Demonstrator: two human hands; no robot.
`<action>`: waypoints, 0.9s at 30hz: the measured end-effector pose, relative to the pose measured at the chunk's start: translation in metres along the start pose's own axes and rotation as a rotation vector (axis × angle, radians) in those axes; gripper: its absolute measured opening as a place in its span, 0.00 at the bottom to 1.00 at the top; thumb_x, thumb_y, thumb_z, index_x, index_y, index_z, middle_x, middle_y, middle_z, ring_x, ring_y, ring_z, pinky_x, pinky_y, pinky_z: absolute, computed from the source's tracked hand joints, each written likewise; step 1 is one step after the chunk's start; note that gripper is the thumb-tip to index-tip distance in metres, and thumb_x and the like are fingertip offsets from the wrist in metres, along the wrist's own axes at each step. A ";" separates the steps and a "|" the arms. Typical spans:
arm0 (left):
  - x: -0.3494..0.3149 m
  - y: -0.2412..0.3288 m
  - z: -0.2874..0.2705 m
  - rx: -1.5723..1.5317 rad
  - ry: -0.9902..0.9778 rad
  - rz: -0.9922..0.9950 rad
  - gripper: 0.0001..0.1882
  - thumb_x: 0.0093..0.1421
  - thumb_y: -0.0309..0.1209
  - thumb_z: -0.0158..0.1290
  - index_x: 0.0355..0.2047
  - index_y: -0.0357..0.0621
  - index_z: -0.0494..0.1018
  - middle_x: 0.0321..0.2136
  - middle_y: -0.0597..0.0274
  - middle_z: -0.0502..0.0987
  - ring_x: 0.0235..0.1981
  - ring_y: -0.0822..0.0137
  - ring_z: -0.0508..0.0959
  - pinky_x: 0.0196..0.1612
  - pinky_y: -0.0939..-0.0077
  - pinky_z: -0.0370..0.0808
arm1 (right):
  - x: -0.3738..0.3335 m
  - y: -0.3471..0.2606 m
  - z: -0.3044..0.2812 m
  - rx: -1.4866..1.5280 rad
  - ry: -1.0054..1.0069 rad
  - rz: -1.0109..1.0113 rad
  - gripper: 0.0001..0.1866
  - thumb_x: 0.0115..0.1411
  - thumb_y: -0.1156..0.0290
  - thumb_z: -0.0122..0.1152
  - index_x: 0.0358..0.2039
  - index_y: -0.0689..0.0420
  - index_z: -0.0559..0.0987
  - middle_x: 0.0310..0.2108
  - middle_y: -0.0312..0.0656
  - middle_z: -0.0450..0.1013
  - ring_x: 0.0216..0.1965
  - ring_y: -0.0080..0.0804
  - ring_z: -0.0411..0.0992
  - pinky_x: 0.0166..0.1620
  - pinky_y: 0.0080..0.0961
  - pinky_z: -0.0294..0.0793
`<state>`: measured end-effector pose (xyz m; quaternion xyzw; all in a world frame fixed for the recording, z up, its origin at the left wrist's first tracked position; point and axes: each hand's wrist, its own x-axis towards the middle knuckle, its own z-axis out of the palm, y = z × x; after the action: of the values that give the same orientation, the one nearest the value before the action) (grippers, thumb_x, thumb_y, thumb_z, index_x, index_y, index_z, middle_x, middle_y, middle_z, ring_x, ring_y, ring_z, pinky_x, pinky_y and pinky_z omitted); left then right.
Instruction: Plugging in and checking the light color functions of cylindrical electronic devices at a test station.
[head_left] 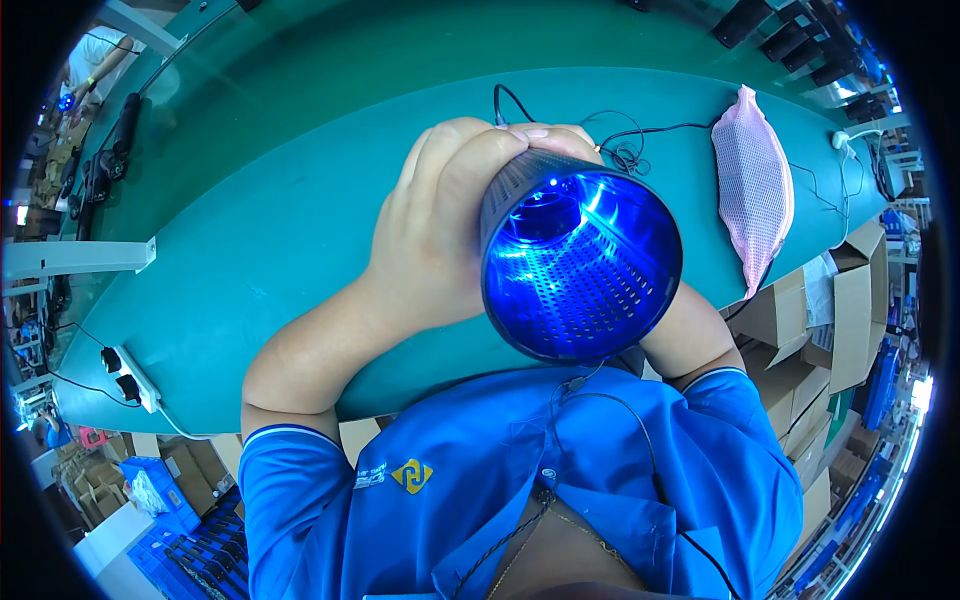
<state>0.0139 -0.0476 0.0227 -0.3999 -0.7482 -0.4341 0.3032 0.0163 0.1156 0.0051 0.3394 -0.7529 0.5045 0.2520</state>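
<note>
A black perforated cylinder [493, 215] is held up before my chest, its open end tilted toward me. Blue light glows inside it, and rows of small holes show on its inner wall. My left hand [425, 225] wraps around its left side, fingers bent over the far end. Of my right hand [568, 140], only some fingers show at the far end, closed against the cylinder; the rest is hidden behind it. A thin black cable [510, 95] loops up near the fingertips.
On the green table [250, 290], a pink mesh pouch [752, 190] lies to the right, with coiled thin wire [628, 155] nearby. A white power strip [135, 378] sits at the left edge. Open cardboard boxes [850, 320] stand at the right. Another person [95, 60] is at the far left.
</note>
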 end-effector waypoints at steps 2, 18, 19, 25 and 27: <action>0.000 0.001 0.000 0.003 -0.005 -0.018 0.36 0.38 0.22 0.62 0.51 0.44 0.63 0.40 0.55 0.71 0.37 0.57 0.72 0.40 0.68 0.71 | 0.000 -0.001 0.000 0.018 0.001 0.021 0.37 0.36 0.77 0.71 0.52 0.54 0.69 0.46 0.41 0.74 0.42 0.36 0.73 0.48 0.28 0.67; -0.001 0.006 -0.002 0.013 -0.032 -0.082 0.37 0.37 0.24 0.64 0.51 0.45 0.63 0.39 0.55 0.71 0.39 0.56 0.71 0.42 0.68 0.71 | -0.004 0.006 0.002 0.052 -0.018 0.083 0.38 0.35 0.76 0.73 0.51 0.54 0.70 0.47 0.39 0.74 0.42 0.35 0.73 0.49 0.28 0.66; -0.001 0.006 -0.002 0.018 -0.035 -0.093 0.37 0.37 0.24 0.64 0.50 0.45 0.63 0.39 0.55 0.71 0.39 0.56 0.71 0.43 0.68 0.71 | -0.004 0.006 0.002 0.051 -0.024 0.086 0.38 0.35 0.76 0.73 0.51 0.54 0.70 0.47 0.39 0.74 0.43 0.35 0.73 0.49 0.28 0.66; -0.001 0.006 0.001 -0.018 0.005 -0.096 0.37 0.37 0.24 0.64 0.50 0.45 0.63 0.39 0.55 0.71 0.39 0.56 0.71 0.42 0.68 0.71 | -0.006 0.008 0.005 0.105 0.013 0.080 0.38 0.35 0.76 0.72 0.51 0.54 0.70 0.47 0.40 0.74 0.44 0.36 0.73 0.49 0.29 0.67; -0.001 0.006 0.001 -0.002 -0.005 -0.099 0.37 0.37 0.24 0.64 0.51 0.45 0.63 0.40 0.55 0.71 0.38 0.56 0.71 0.42 0.67 0.71 | -0.008 0.009 0.004 0.141 -0.018 0.167 0.38 0.35 0.76 0.72 0.51 0.54 0.70 0.47 0.40 0.74 0.44 0.36 0.73 0.49 0.30 0.67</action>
<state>0.0197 -0.0452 0.0239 -0.3636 -0.7674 -0.4483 0.2792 0.0145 0.1159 -0.0078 0.2967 -0.7435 0.5724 0.1777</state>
